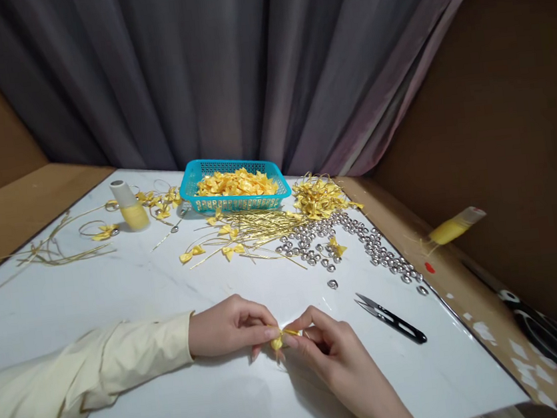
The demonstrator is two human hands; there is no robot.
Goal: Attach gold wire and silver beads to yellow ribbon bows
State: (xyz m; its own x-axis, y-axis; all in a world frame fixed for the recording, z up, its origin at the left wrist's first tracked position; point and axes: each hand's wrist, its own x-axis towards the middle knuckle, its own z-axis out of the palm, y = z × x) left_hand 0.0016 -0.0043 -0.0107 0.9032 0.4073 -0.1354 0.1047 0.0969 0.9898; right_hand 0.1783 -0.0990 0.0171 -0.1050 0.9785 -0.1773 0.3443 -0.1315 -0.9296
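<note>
Both hands (pixel 332 350) pinch a small yellow ribbon piece (pixel 276 343) between them.

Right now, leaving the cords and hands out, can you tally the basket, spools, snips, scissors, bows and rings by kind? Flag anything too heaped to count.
Basket: 1
Spools: 2, left spool and right spool
Snips: 1
Scissors: 1
Bows: too heaped to count
Rings: too heaped to count
Total counted: 5
</note>
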